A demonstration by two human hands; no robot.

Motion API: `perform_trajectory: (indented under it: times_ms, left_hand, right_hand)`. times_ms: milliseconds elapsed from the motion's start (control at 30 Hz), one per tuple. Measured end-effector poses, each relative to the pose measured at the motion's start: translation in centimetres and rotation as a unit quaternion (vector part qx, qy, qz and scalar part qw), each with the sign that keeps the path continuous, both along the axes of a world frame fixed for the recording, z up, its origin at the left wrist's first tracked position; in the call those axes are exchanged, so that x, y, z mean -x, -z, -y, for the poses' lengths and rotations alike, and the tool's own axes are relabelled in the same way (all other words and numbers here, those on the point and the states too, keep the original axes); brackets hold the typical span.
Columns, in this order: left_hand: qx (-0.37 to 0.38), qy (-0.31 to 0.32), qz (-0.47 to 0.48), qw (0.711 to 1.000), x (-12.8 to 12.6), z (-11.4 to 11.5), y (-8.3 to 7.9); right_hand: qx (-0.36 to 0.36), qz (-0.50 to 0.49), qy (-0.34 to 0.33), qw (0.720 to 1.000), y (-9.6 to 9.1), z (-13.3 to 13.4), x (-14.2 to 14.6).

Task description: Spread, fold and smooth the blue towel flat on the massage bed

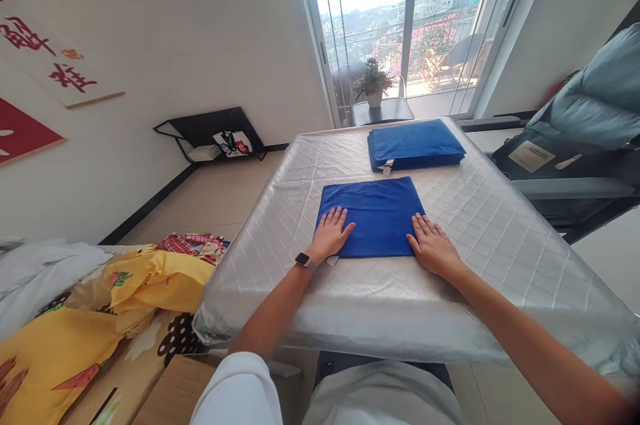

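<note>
Table (pixel 500 225), quilted silver cover: directly under both hands, running well past them on every side.

Heap of yellow printed bedding (pixel 100 318): off the table, low and well out beyond the left hand, beside a cardboard box (pixel 170 392).

Stack of folded blue cloths (pixel 415 144): on the table, straight ahead of both hands, past the far edge of the cloth under them and apart from it. Edges squared, a white tag at the near left corner. Judged finished.

Single blue cloth (pixel 373 215): between and partly under the two hands, flat on the cover, folded to a neat rectangle, no loose flap visible. Judged folded down to roughly the stack's footprint and at the smoothing stage; apart from the stack, not added to it.

Left hand (pixel 331 233): palm down, fingers spread, resting on the near left corner of the single cloth. Flat and released, gripping nothing.

Right hand (pixel 434 246): palm down, fingers extended, at the near right corner, partly on the bare cover. Likewise flat, nothing grasped.

Wristwatch (pixel 302 260): on the left wrist, just behind the hand.

Small white tag (pixel 331 260): at the cloth's near edge, just beside the left wrist.
</note>
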State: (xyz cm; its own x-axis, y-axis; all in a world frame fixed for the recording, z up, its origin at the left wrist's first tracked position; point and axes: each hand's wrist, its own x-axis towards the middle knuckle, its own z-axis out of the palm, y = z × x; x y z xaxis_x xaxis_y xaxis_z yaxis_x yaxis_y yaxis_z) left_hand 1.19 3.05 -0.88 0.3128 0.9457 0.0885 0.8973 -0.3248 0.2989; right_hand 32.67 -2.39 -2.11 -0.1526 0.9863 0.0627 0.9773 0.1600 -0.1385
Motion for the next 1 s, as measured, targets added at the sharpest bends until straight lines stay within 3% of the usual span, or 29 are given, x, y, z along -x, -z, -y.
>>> perform_trajectory:
  times_ms: [133,300,400,500,600,667,767,900,1000]
  left_hand:
    - [0.002,-0.110,0.055,0.992,4.9,-0.9,0.6]
    - [0.018,-0.097,0.053,0.994,5.5,-1.4,0.8]
    - [0.022,-0.092,0.028,0.995,5.5,-1.4,0.4]
    - [0.021,-0.090,0.000,0.996,5.6,-1.4,0.1]
    - [0.019,-0.080,-0.030,0.996,5.5,-1.3,-0.1]
    - [0.016,-0.075,-0.046,0.996,5.3,-1.1,-0.2]
    - [0.015,-0.073,-0.060,0.995,5.1,-0.9,-0.2]
    - [0.027,-0.068,-0.065,0.995,5.0,-0.9,-0.4]
    - [0.034,-0.072,-0.067,0.995,4.9,-1.2,-0.6]
  right_hand:
    - [0.000,0.009,0.004,1.000,-0.2,0.3,0.2]
    - [-0.017,0.051,0.000,0.999,-0.7,1.5,0.2]
    - [0.002,0.088,-0.018,0.996,-2.1,1.4,-0.1]
    - [0.030,0.111,-0.017,0.993,-4.5,-0.6,0.1]
    - [0.018,0.087,-0.020,0.996,-6.0,-4.4,0.8]
    - [0.022,0.064,-0.022,0.997,-5.7,-7.0,1.4]
    - [0.042,0.038,-0.002,0.998,-3.8,-9.9,1.7]
    - [0.065,0.029,0.020,0.997,-1.3,-11.2,1.1]
    - [0.065,0.031,0.029,0.997,-0.9,-11.1,0.8]
